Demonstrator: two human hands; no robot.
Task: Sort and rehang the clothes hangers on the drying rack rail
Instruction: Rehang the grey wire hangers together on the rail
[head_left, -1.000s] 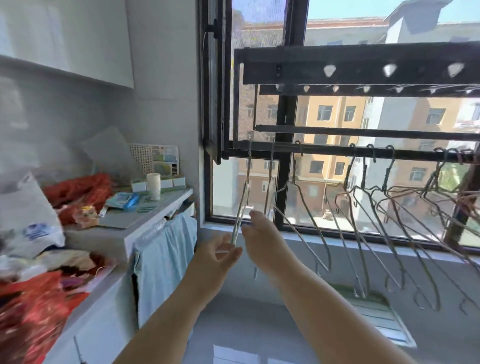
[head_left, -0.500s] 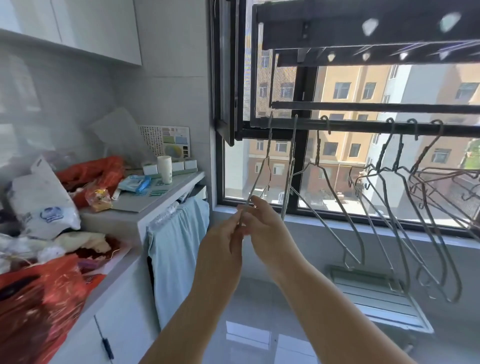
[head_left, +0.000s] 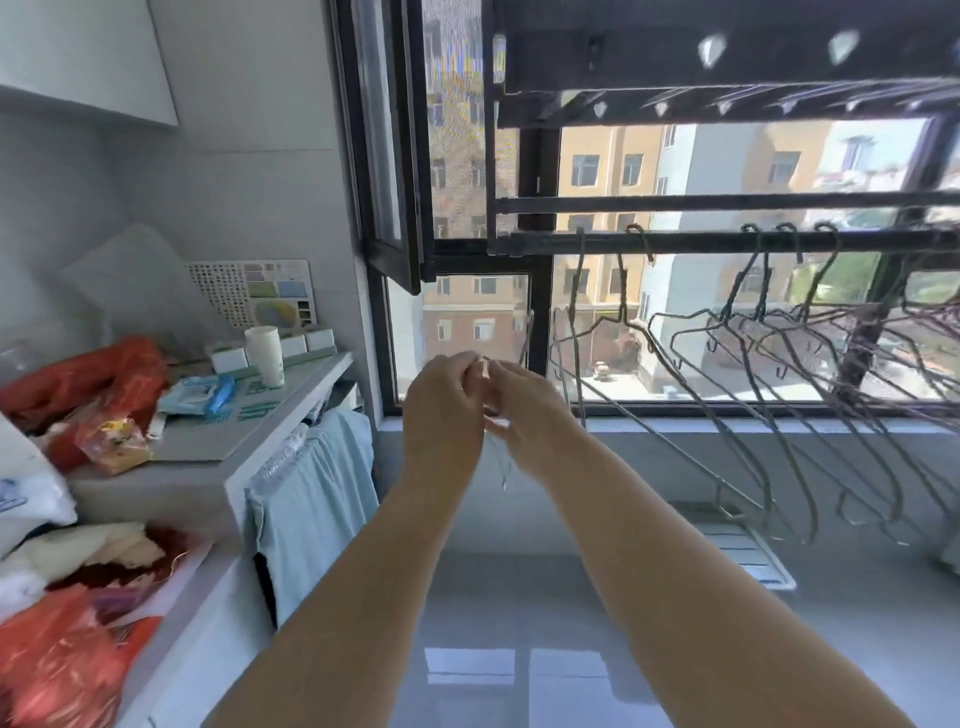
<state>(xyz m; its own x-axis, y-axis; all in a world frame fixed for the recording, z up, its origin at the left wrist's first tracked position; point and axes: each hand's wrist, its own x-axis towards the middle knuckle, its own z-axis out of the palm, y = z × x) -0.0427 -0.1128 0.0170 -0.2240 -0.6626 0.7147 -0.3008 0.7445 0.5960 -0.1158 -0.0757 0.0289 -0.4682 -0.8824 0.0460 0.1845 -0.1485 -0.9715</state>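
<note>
**A:** Where are the hands?

**B:** They meet in front of the window, below the left end of the rail (head_left: 701, 242). The left hand (head_left: 441, 410) and right hand (head_left: 535, 415) are fingertip to fingertip.

**A:** Holding anything?

**B:** Yes. Both have their fingers curled in, pinching a thin wire hanger (head_left: 529, 335). One stretch of wire rises just above the right hand, and a thinner end hangs down between the wrists.

**A:** Is it on the rail?

**B:** It stops short of the rail, so it looks to be off it. The wire is thin and blurred, though, so I can't tell whether they hold one hanger or two.

**A:** And the rest?

**B:** The other hangers (head_left: 621, 291) hook over the rail to the right of the hands. Two hang nearest, three more hooks sit further along, and a tangled bunch crowds the far right. Their shoulders slope down toward the sill.

**A:** What's on the left?

**B:** A white counter (head_left: 291, 415) with a pale cup (head_left: 266, 356) standing near its back edge. Red bags (head_left: 88, 374) are heaped further left, and a light blue cloth (head_left: 317, 499) hangs down off its end.
</note>
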